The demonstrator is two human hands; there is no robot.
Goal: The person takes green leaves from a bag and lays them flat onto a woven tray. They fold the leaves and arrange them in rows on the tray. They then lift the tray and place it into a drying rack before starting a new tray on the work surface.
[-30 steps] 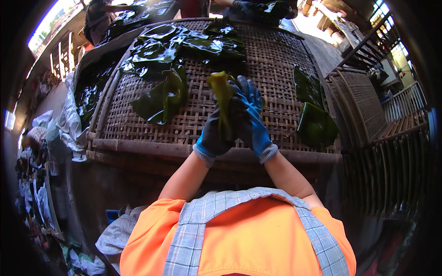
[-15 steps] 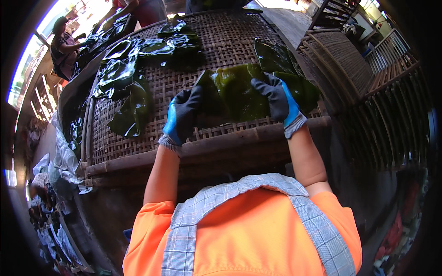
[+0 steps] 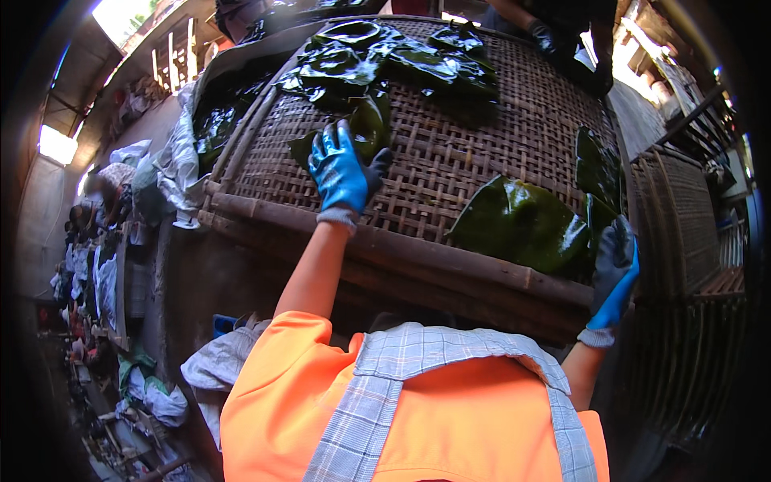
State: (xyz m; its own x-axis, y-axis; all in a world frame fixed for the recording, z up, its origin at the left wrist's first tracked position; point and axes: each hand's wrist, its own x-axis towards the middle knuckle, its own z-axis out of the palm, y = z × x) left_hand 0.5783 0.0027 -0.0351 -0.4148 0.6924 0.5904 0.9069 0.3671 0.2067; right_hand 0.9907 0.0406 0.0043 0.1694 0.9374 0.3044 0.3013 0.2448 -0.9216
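Note:
My left hand [image 3: 344, 173], in a blue-and-black glove, reaches over the near left part of a woven bamboo tray [image 3: 434, 153]. Its fingers are spread against a glossy dark green sheet [image 3: 369, 128], apparently with nothing gripped. At the tray's front right corner is my right hand [image 3: 617, 269], gloved alike, its fingers pointing up along the edge. It is beside a broad flat green sheet [image 3: 518, 225] and seems to hold nothing, though the fingertips are partly dark. Further wet-looking green sheets [image 3: 345, 60] overlap at the far left of the tray.
Another green sheet [image 3: 594, 165] lies along the tray's right side. Across the tray, another person's gloved hand [image 3: 544, 36] hangs near the far edge. More woven racks [image 3: 671, 217] stand at the right. White sacking [image 3: 178, 165] hangs by the left corner.
Both hands have let go of the green sheet they held stretched between them; it now lies flat at the front right. My left hand has moved left onto another sheet. The view has turned left.

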